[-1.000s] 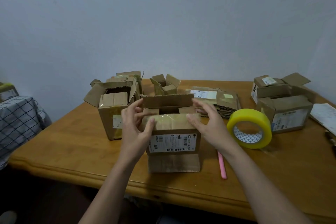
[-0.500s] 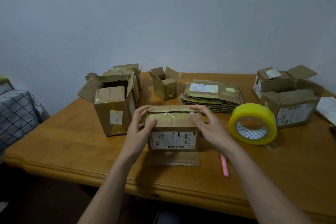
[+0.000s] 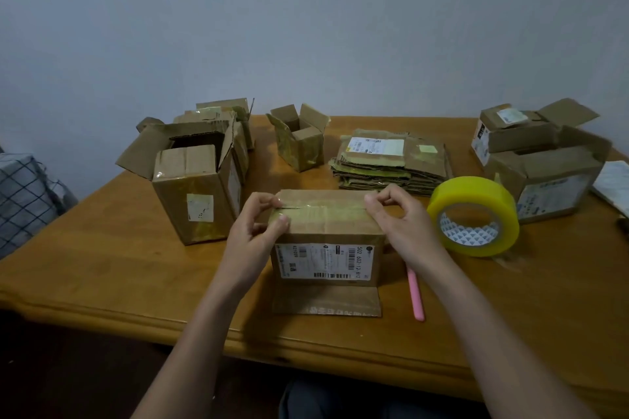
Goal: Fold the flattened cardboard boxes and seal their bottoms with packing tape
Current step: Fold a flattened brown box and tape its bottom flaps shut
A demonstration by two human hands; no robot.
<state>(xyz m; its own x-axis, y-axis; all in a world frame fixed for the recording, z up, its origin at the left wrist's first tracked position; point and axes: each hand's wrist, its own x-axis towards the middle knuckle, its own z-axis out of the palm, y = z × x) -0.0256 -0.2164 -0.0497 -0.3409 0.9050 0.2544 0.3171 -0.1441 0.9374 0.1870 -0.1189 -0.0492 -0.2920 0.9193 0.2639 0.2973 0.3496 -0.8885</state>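
Two hands: both on top of one small brown cardboard box with a white barcode label (image 3: 326,241), standing near the front edge of the wooden table (image 3: 102,269).
Box flaps: top flaps folded shut, seam running left to right; one lower flap lies flat on the table toward the person.
Left hand (image 3: 253,235): fingers curled at the left end of the seam, thumb and fingertips pressing the flaps down.
Right hand (image 3: 405,224): fingers curled, thumb and forefinger pinched together at the right end of the seam, on the box top.
Tape: yellow roll of packing tape (image 3: 473,216) on edge, just right of the right hand.
Pink stick (image 3: 416,294): flat on the table, just right of the box.
Flattened stock: stack of flattened cardboard boxes (image 3: 391,163) behind the box.
Other boxes: open brown cartons at rear left (image 3: 194,180), rear centre (image 3: 299,139) and far right (image 3: 541,167).
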